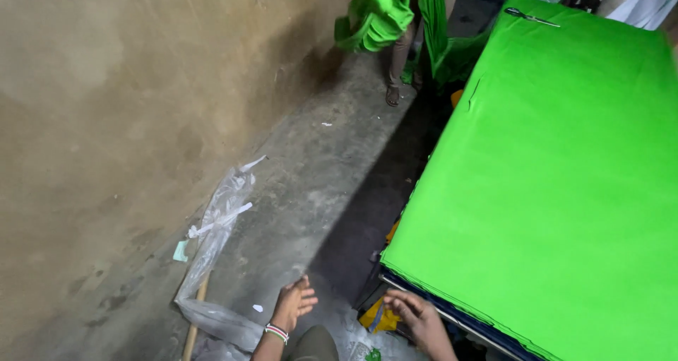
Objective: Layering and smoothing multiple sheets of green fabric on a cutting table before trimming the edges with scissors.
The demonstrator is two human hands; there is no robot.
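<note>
Head view: left hand (293, 304) hangs spread wide over the floor (332, 170), holding nothing. Right hand (417, 317), fingers loosely apart and bare, hovers just beside the near corner of the green cloth (558, 184) covering the table; scissors (531, 16) lie at its far edge.

cloth (558, 184) on table, right | plastic sheet (215, 241) on floor, left

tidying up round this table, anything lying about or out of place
Yes. A crumpled clear plastic sheet lies on the floor by the wall, with a wooden stick and paper scraps beside it. Scissors sit loose on the green cloth at the table's far end. Both hands, left and right, are empty.
</note>
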